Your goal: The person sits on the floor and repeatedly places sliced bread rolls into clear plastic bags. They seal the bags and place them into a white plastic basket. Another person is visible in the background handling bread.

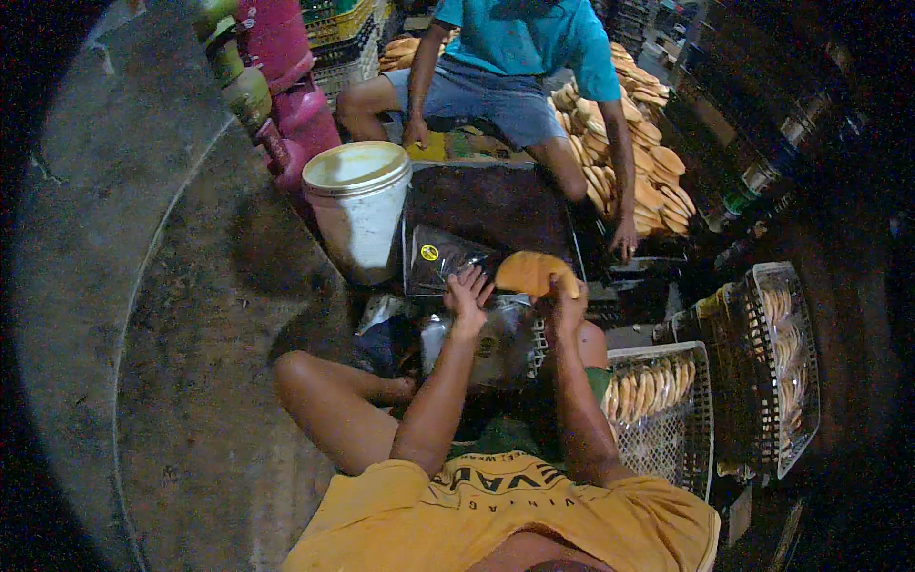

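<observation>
My right hand (567, 309) holds a round, flat piece of bread (532, 273), tilted over the near right part of a dark tabletop (486, 193). It may be a small stack; I cannot tell. My left hand (468, 297) is palm up with its fingers apart, at the near edge of a clear plastic bag (447, 261). That bag lies flat on the tabletop and bears a round yellow label. Whether my left fingers touch the bag is unclear. Below my hands, between my knees, more clear plastic (493, 343) shows dimly.
A white bucket (357, 229) stands left of the tabletop, beside pink gas cylinders (297, 107). Across sits a person (515, 43) near heaped flatbreads (643, 164). At right, a white plastic crate (661, 450) and another crate (808, 415) hold bagged flatbreads.
</observation>
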Demonstrator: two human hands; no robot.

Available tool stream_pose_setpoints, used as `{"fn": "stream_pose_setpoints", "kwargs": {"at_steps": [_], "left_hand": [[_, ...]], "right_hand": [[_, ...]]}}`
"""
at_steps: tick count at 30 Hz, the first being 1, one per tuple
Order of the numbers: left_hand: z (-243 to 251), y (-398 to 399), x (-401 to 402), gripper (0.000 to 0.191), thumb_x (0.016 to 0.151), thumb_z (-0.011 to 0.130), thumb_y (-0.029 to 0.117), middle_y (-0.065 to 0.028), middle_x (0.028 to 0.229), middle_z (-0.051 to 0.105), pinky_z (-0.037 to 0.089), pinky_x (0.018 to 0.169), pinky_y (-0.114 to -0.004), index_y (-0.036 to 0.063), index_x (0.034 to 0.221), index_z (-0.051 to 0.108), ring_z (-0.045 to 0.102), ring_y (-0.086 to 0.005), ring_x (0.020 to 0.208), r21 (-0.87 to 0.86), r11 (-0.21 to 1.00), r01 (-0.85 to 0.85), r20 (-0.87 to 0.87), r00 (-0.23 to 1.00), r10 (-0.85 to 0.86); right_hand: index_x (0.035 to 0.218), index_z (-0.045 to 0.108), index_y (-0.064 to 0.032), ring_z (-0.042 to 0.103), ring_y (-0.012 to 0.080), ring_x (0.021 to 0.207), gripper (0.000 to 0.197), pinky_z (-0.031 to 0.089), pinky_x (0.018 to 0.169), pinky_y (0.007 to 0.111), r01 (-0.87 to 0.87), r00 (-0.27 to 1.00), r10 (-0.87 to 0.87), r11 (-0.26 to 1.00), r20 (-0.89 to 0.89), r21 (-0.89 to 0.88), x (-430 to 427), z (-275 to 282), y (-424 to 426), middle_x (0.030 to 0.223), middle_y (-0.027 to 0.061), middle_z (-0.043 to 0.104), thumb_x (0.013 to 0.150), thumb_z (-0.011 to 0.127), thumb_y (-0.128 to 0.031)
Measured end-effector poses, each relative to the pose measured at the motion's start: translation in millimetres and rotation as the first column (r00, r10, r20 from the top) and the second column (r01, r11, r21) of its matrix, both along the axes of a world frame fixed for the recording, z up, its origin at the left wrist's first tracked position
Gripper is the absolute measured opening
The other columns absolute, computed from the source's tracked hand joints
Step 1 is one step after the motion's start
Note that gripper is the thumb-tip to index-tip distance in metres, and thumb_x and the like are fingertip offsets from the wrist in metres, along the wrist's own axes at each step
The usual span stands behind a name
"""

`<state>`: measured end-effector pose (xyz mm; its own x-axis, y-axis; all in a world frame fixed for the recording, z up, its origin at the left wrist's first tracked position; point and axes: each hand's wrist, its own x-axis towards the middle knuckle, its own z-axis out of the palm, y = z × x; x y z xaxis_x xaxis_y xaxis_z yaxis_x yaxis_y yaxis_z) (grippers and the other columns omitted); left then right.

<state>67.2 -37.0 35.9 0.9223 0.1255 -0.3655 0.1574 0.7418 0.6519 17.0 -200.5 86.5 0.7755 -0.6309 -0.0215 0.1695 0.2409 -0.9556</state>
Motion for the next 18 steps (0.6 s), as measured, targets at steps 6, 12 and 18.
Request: {"fn": "stream_pose_setpoints", "kwargs": {"at_steps": [6,12,18], "left_hand": [[8.8,-13.6,-29.7,0.058,0.103,0.025,0.043,-0.0168,0.131,0.057,0.054,0.093,-0.045,-0.0023,0.127,0.053,0.057,-0.0305,0.119,-0.117,0.993,0.026,-0.049,0.998,-0.032],[48.8,-28.3,-41.4,0.057,0.102,0.035,0.046,-0.0146,0.124,0.059,0.052,0.09,-0.041,-0.0026,0.126,0.054,0.06,-0.0249,0.11,0.03,1.0,0.003,-0.074,0.997,0.0],[77.7,-29.4,-57.1,0.042,0.095,0.062,0.035,-0.009,0.103,0.064,0.053,0.079,-0.033,-0.0019,0.114,0.061,0.063,-0.0172,0.094,0.189,0.982,-0.004,0.105,0.994,-0.016]], "right_hand": [[0.111,0.045,-0.0042,0.064,0.0272,0.081,0.04,0.059,0.056,0.039,0.047,0.995,-0.055,0.994,0.081,0.099,-29.1,17.2,-22.9,0.103,0.0149,0.058,0.086,0.072,-0.019],[0.112,0.048,-0.0022,0.059,0.0228,0.091,0.043,0.053,0.074,0.037,0.099,0.994,-0.105,0.988,-0.041,-0.117,-38.6,8.6,6.9,0.104,0.0124,0.058,0.085,0.075,-0.022],[0.114,0.045,-0.0045,0.064,0.0253,0.084,0.037,0.058,0.058,0.039,-0.029,0.998,0.035,0.993,-0.044,0.114,-49.9,17.6,27.0,0.103,0.0121,0.058,0.09,0.067,-0.022]]}}
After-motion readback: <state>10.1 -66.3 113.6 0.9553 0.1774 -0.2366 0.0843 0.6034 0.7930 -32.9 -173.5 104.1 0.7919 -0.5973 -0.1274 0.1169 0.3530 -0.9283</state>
